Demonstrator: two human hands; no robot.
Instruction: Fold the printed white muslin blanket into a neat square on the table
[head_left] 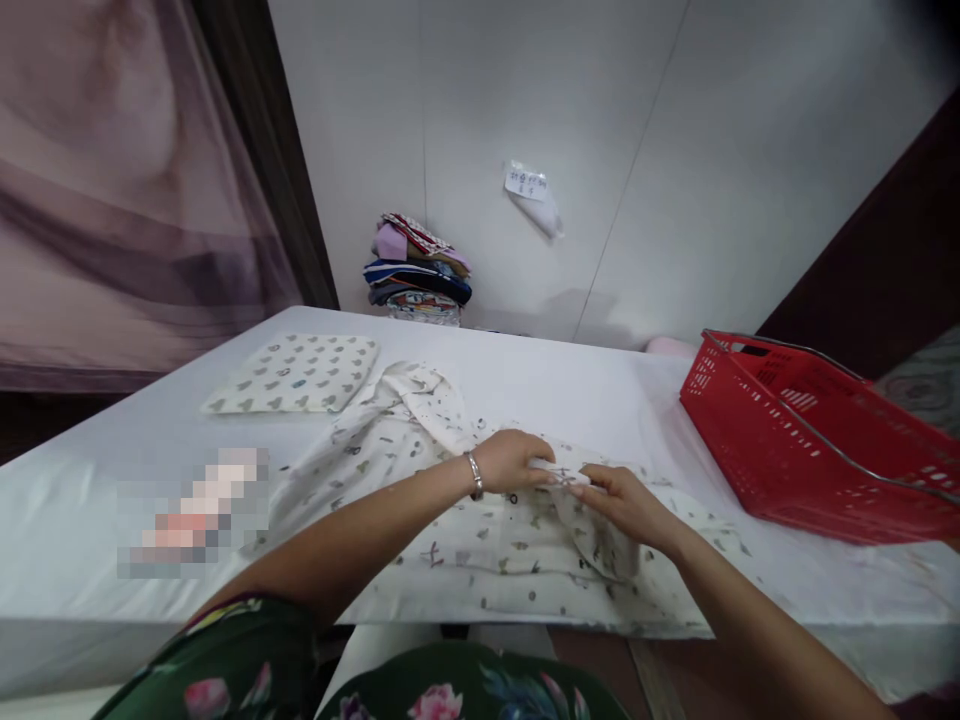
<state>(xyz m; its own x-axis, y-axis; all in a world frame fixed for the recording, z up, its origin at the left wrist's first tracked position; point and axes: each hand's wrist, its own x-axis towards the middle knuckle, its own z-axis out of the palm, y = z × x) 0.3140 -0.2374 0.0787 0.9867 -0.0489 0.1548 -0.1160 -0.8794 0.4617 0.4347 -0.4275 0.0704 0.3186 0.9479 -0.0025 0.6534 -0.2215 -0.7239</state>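
A white cloth with small printed figures (450,540) lies spread and rumpled along the front edge of the table, with a bunched fold at its far left. My left hand (514,460), with a bracelet at the wrist, pinches a raised fold of this cloth. Close by on the right, my right hand (619,500) grips the same fold between thumb and fingers. The two hands are a short way apart, with the pinched cloth between them. Parts of the cloth under the hands and forearms are hidden.
A folded patterned cloth (300,372) lies flat at the back left of the white table (555,385). On the right stands a red basket (817,440) with metal handles. Folded clothes (420,265) are stacked by the wall. A blurred-out patch (199,510) covers something at left.
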